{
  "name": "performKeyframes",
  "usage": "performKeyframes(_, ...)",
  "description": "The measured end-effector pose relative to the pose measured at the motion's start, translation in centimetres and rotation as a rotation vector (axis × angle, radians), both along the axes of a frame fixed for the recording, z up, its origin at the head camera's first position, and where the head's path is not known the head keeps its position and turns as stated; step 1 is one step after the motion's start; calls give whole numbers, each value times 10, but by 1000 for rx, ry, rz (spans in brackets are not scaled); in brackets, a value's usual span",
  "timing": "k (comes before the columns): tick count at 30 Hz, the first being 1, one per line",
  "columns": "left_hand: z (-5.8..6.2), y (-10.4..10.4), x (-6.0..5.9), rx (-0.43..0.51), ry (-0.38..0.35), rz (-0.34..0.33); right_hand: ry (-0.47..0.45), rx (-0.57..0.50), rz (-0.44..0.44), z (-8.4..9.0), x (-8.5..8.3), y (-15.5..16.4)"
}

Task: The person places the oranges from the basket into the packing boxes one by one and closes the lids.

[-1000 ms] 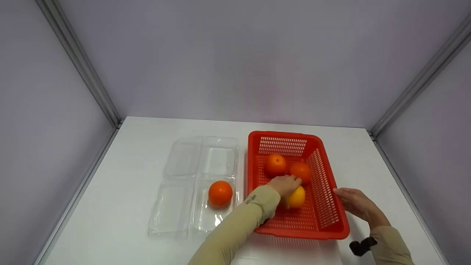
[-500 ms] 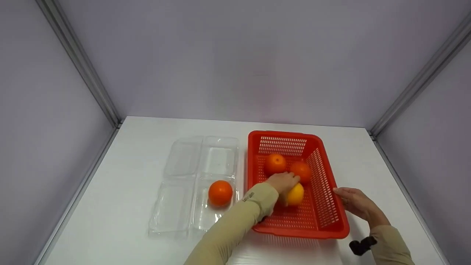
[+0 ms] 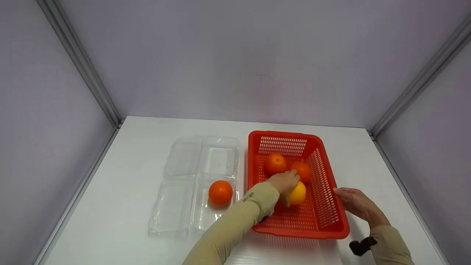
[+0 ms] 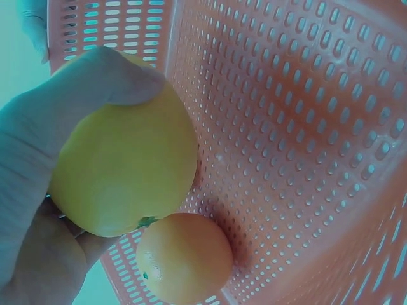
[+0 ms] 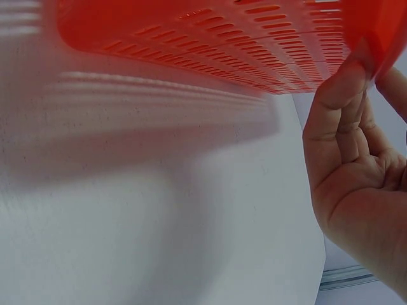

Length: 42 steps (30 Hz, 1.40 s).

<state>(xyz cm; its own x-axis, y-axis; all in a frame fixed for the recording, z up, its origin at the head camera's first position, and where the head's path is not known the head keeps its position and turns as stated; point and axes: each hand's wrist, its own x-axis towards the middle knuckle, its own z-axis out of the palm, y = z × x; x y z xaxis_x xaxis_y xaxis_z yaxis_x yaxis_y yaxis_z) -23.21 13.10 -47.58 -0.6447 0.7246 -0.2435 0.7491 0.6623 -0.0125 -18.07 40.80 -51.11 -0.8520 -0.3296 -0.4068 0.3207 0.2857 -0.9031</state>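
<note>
Within the red basket [image 3: 301, 234], as I view it remotely, the yellow fruit [image 3: 298, 193] (nearly round, without a clear long axis) sits in the grasp of the left hand [image 3: 284, 183], the nearer one, while the right hand [image 3: 357, 203], farther right, pinches the basket's rim [image 3: 342, 217].

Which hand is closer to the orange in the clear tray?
Left. The left hand is right of that orange, inside the basket; the right hand is farther right, at the basket's right rim.
</note>
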Motion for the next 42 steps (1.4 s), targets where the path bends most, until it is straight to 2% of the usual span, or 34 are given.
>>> performKeyframes(10,8,-1,0,12,-69,-18,1,-8,2,0,0,0)
performKeyframes(18,13,-3,1,34,-66,-29,0,5,-17,-2,0,0)
performKeyframes(29,18,-11,4,84,-91,-1,11,-8,8,-1,1,1)
performKeyframes(42,23,-19,5,91,-105,19,4,-28,19,-1,1,1)
